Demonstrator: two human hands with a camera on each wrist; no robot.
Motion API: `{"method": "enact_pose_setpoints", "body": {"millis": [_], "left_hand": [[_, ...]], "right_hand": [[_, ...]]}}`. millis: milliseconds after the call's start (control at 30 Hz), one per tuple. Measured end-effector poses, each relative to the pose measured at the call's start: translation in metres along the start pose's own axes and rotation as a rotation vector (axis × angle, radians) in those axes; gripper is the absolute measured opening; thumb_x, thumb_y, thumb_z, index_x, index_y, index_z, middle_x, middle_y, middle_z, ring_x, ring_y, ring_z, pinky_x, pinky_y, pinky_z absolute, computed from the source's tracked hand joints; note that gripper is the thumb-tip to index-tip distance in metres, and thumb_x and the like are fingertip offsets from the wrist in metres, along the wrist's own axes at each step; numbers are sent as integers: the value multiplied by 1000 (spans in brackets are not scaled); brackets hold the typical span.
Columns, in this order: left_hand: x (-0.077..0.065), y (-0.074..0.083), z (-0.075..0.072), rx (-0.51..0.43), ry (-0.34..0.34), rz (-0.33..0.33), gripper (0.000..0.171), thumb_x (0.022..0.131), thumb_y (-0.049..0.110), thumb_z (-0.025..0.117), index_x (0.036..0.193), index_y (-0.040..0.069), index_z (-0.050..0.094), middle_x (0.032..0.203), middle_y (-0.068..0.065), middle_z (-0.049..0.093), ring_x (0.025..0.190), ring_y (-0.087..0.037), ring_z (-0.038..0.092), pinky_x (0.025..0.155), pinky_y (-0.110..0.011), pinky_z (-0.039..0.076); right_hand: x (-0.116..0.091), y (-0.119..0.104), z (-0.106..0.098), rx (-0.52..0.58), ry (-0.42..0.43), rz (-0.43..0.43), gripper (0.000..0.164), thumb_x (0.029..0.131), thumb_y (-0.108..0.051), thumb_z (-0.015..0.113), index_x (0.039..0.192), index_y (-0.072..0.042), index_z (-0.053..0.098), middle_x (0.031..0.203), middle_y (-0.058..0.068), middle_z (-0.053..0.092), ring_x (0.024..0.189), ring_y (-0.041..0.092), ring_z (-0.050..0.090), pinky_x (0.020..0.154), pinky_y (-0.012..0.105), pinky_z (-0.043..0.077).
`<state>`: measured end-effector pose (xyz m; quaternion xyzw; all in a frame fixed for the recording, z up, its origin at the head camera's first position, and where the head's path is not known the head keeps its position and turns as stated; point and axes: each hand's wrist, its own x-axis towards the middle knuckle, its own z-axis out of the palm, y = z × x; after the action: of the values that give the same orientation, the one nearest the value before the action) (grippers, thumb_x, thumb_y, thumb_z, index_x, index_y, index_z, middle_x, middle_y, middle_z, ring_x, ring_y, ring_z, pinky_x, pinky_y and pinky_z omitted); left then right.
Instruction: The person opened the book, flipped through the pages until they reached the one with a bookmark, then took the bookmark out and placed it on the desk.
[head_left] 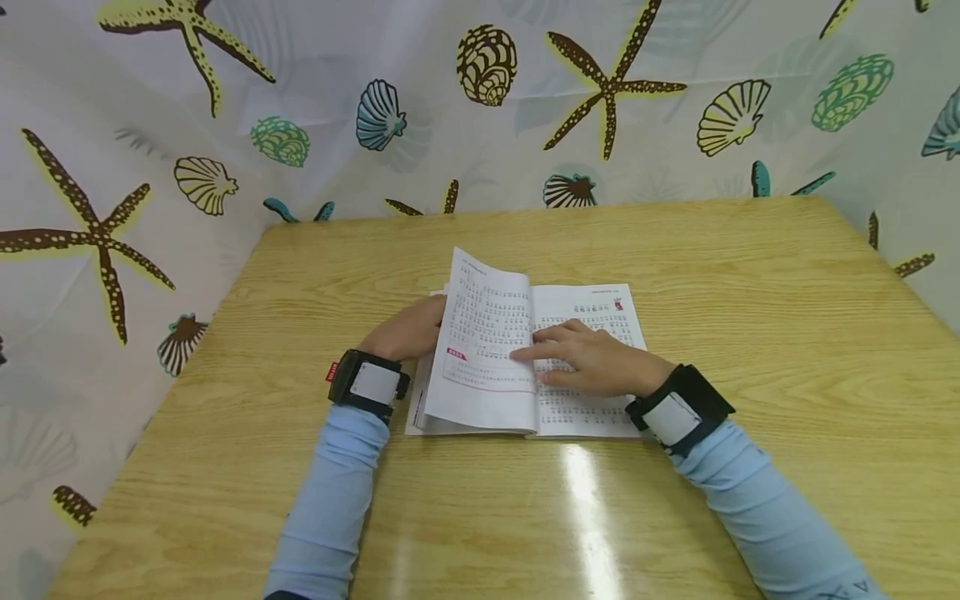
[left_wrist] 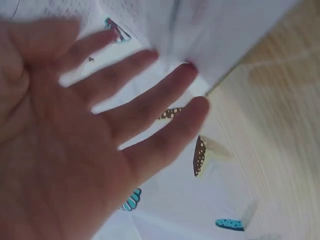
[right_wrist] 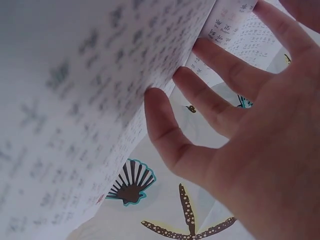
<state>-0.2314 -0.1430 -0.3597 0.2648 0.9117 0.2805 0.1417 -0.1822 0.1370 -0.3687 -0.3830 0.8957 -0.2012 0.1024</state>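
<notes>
At the book (head_left: 592,414) on the table (head_left: 765,292), left grip (head_left: 409,328) spreads behind a raised page (head_left: 489,310), right grip (head_left: 600,364) relaxed atop

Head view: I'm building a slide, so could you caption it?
Right hand, fingers touching an open book; left hand partly hidden behind a raised page.

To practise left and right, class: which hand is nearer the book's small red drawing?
Right. The right hand is below the small red drawing in the head view, over the same page. The left hand is at the opposite edge of the book, partly behind a raised page.
</notes>
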Motion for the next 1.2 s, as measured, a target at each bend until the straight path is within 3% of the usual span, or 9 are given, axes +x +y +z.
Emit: {"method": "enact_pose_setpoints", "body": {"millis": [67, 167, 367, 500, 567, 633, 733, 800, 1200], "left_hand": [[0, 0, -2, -34, 80, -35, 49, 111, 23, 38, 153, -3, 38, 145, -21, 51, 124, -31, 53, 104, -43, 44], [3, 2, -2, -52, 163, -91, 60, 111, 37, 35, 159, 2, 27, 158, -20, 36, 143, -34, 38, 116, -50, 32], [10, 5, 2, 206, 176, -92, 101, 92, 34, 77, 163, 6, 11, 168, -21, 2, 152, -44, 7, 117, -64, 19], [11, 5, 4, 300, 177, -91, 118, 79, 28, 90, 164, 10, 10, 168, -21, -9, 152, -45, -7, 117, -67, 11], [10, 4, 5, 320, 130, -85, 113, 79, 28, 89, 164, 11, 17, 168, -20, -6, 152, -46, -7, 117, -66, 11], [8, 5, 5, 299, 28, -78, 101, 83, 27, 86, 162, 10, 26, 169, -18, 2, 152, -44, -1, 118, -64, 14], [6, 6, 5, 215, -152, -88, 86, 89, 25, 81, 159, 8, 33, 168, -17, 13, 153, -39, 10, 120, -56, 20], [6, 8, 6, 160, -216, -102, 83, 90, 23, 79, 158, 7, 35, 167, -16, 18, 153, -35, 15, 120, -51, 22], [7, 11, 10, 168, -215, -121, 84, 89, 24, 81, 158, 8, 36, 166, -15, 23, 152, -33, 20, 120, -48, 25]], "right_hand": [[0, 0, 0, 8, -5, 11, 41, 101, -15, 60, 142, -14, 61, 145, 26, 51, 131, 48, 44, 102, 69, 38], [0, 0, -1, 13, -7, 15, 42, 100, -13, 59, 142, -14, 62, 145, 26, 51, 131, 48, 44, 103, 69, 38], [0, 0, -2, 10, 0, 7, 42, 99, -11, 59, 141, -14, 62, 145, 26, 52, 131, 48, 45, 102, 68, 39], [0, 0, -2, 8, 1, 1, 42, 99, -10, 60, 141, -14, 62, 144, 26, 52, 131, 48, 46, 103, 68, 39], [0, -1, -2, 10, 2, -4, 42, 99, -9, 60, 141, -13, 62, 144, 26, 52, 131, 48, 46, 103, 67, 39], [1, -1, -2, 13, 2, -4, 42, 99, -9, 60, 141, -14, 62, 144, 26, 52, 131, 48, 46, 103, 67, 39], [0, -1, -1, 18, -1, -1, 43, 99, -9, 59, 141, -14, 62, 145, 26, 51, 131, 48, 45, 103, 68, 38], [0, -1, -1, 21, -1, 5, 43, 99, -9, 59, 141, -14, 62, 145, 26, 51, 131, 48, 45, 102, 68, 39], [-4, 3, -7, -5, -22, 57, 50, 99, -13, 59, 149, -12, 53, 149, 20, 50, 135, 47, 43, 106, 67, 36]]}}
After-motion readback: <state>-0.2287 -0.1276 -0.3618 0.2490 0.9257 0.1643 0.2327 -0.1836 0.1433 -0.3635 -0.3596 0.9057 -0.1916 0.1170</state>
